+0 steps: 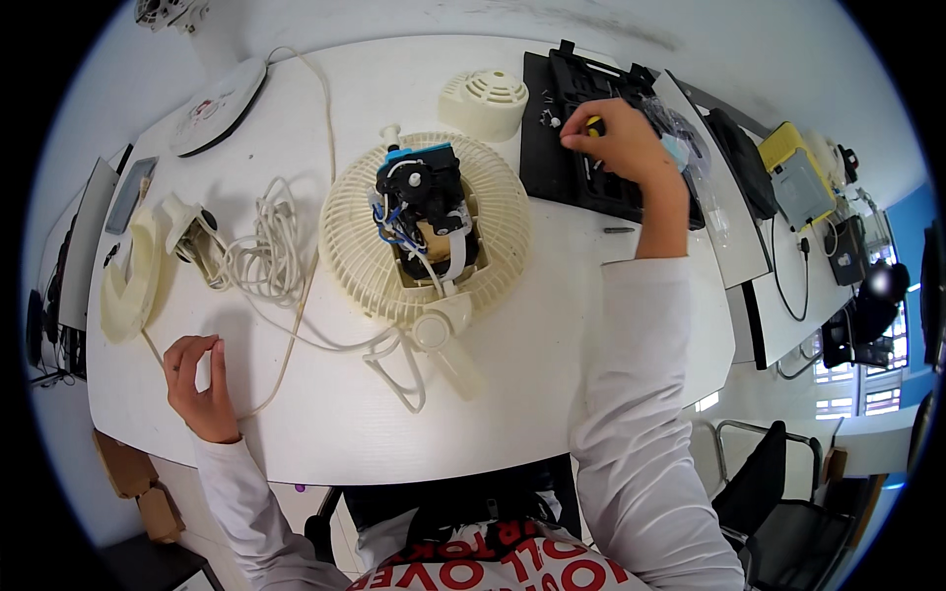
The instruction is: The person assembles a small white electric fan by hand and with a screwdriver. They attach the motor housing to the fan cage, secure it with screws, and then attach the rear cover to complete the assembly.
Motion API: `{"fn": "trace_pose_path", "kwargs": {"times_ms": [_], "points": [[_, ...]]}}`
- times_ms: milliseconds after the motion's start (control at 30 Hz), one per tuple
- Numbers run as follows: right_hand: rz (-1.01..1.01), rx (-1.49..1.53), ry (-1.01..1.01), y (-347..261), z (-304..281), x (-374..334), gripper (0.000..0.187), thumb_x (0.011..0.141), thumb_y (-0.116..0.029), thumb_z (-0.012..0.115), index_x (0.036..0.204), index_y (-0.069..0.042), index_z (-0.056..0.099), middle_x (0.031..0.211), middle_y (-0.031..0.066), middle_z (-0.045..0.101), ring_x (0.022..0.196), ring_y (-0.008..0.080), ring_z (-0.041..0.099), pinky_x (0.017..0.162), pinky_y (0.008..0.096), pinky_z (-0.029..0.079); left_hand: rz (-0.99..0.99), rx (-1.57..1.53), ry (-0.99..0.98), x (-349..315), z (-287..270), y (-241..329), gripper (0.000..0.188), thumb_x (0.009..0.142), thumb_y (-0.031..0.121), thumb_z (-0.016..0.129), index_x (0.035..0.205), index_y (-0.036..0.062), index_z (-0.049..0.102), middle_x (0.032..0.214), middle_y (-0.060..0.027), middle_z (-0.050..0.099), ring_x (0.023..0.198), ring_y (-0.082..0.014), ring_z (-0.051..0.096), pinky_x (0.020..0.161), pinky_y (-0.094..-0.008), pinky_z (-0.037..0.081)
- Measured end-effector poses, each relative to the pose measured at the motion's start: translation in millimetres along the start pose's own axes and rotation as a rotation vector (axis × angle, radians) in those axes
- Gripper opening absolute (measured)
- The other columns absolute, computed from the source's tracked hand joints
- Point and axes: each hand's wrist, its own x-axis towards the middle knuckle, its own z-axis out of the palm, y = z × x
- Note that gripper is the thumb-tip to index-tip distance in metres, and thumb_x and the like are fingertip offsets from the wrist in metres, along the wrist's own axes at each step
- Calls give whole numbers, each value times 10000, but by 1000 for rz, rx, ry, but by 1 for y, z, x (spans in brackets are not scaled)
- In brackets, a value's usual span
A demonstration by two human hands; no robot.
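Fingers of the R hand (625, 146) are bent round a yellow & black handle (595, 126), up over the black tool case (613, 197) at the far R of the bench (537, 394). Only a bit of the handle shows; the hand hides the rest. L hand (203, 394) is near the L front edge, fingers loose & curled, thumb tip close to the first finger, w/ nothing seen in them.

Fan (427, 212) is in the mid. of the bench. Its cage (507, 222) is big, round & cream, w/ lots of thin ribs, lying flat. Motor (419, 187) sits bare on top: mostly black, w/ a blue strip (434, 154) at the back, a white round knob & a tan part lower down. Blue wires (392, 229) poke out on its L side. A cream neck (448, 355) sticks out at the front.

Cream cover (483, 106) w/ slots is just behind the fan. White cord (271, 246) is in a messy heap on the L, next to a cream stand piece (192, 241).
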Motion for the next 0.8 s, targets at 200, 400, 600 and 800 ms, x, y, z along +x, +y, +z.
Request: {"fn": "trace_pose_path", "kwargs": {"times_ms": [200,400,600,800], "points": [[136,-229,98,5,34,9,56,748,-166,721,756,-132,677,861,56,697,859,233,664,748,346,520,-64,-18,44,1,-2,-3,71,844,17,649,911,-8,655,919,-91,610,868,-217,572,805,-318,458],[146,-165,158,19,50,13,128,722,-129,743,843,-122,704,849,52,688,841,225,659,757,345,513,-183,-256,52,19,-12,14,75,860,-19,598,921,-39,637,897,-85,626,855,-181,571,831,-293,436],[77,76,255,40,21,12,199,710,-120,749,903,-119,705,839,77,689,826,255,665,777,340,508,-72,-466,-93,88,-26,102,119,817,-34,632,935,-33,623,901,-95,628,865,-175,588,864,-293,433],[180,223,469,23,-54,-30,205,819,-206,680,1004,-116,678,859,82,658,770,225,611,746,321,477,324,-575,-612,168,46,209,110,763,1,683,844,-24,613,860,-88,649,831,-164,610,827,-285,458]]}}
